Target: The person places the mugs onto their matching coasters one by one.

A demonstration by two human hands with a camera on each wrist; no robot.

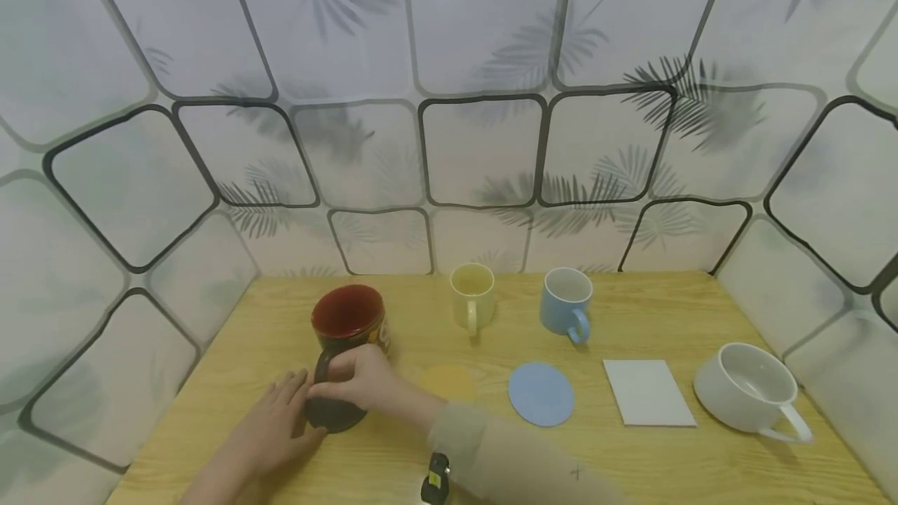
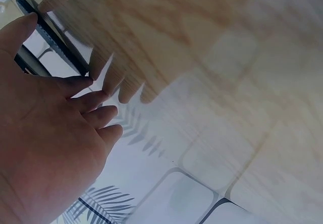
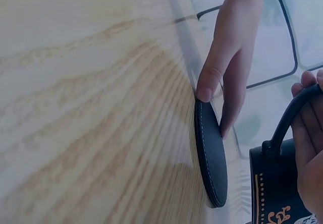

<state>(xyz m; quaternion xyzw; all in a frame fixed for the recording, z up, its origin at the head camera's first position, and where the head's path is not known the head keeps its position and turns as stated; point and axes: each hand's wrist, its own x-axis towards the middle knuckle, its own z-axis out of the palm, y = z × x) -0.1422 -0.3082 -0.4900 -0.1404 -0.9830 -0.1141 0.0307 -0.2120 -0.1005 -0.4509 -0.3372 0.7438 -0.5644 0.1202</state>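
My right hand grips the handle of a black mug with a red inside and a patterned side. In the right wrist view, the mug's underside stands apart from the wooden table. Just below and in front of it, a round black coaster with a stitched edge lies on the table. The left hand rests beside this coaster, its thumb and forefinger touching the rim and the other fingers fairly straight. Part of the mug's lower side is hidden behind my right hand.
A yellow mug and a blue mug stand at the back. Nearer lie a yellow coaster, a blue round coaster and a white square coaster. A wide white mug stands at the right. Patterned walls enclose the table.
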